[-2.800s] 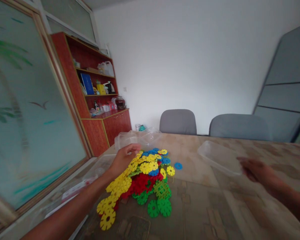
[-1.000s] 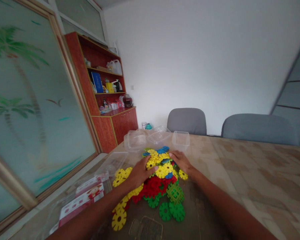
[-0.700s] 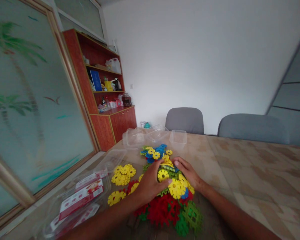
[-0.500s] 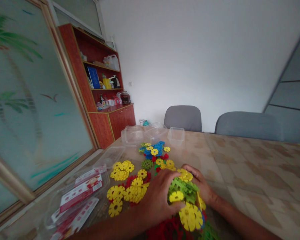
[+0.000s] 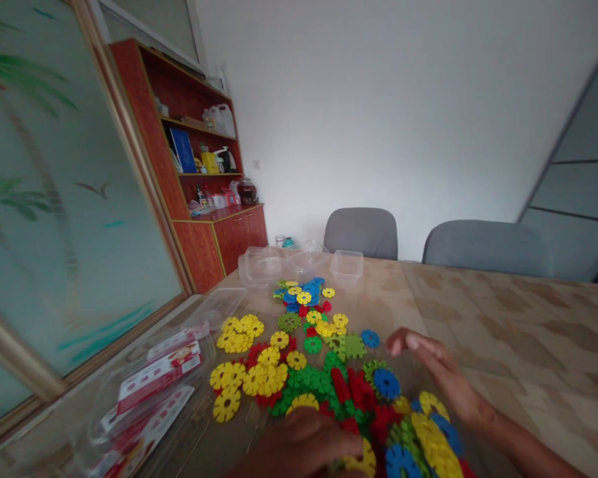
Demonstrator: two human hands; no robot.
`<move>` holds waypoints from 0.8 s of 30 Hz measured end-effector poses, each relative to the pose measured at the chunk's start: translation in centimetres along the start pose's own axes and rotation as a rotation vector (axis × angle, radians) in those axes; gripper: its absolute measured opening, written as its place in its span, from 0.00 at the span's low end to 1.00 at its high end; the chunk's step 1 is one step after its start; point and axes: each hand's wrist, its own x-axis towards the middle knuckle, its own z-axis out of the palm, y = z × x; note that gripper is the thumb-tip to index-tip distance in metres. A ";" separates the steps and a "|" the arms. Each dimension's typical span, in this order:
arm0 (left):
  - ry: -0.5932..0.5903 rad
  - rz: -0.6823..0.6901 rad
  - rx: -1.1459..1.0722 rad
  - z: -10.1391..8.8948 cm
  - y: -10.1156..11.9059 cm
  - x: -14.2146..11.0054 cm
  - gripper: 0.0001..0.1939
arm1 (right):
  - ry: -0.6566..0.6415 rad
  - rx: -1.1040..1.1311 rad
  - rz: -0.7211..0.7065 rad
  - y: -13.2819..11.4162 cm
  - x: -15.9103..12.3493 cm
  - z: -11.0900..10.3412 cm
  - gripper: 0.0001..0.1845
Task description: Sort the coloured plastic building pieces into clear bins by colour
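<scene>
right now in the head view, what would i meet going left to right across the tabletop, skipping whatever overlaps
Red-and-white printed cards → a cluster of yellow pieces → a round green piece → a round blue piece → the right hand.

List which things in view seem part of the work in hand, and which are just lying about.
Likely part of the work, near the left hand and right hand:
yellow notched discs
blue notched discs
red plastic pieces
green plastic pieces
possibly the clear plastic containers beyond them

Probably just lying about:
red-and-white printed cards
gray chairs
blue book or folder on the cabinet
</scene>
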 end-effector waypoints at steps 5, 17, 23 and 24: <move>-0.238 -0.557 0.445 -7.5 -6.5 -2.1 0.25 | -0.094 -0.221 -0.089 2.2 7.8 2.0 0.24; -0.401 -0.833 0.328 -6.6 -12.4 -1.2 0.30 | -0.321 -0.427 -0.173 4.7 18.5 10.6 0.16; -0.322 -0.766 0.155 -5.4 -10.8 -0.6 0.35 | -0.417 -0.375 -0.206 4.4 17.4 11.4 0.17; -0.298 -0.747 0.100 -5.1 -10.3 -0.4 0.36 | -0.434 -0.361 -0.214 4.2 17.0 11.3 0.17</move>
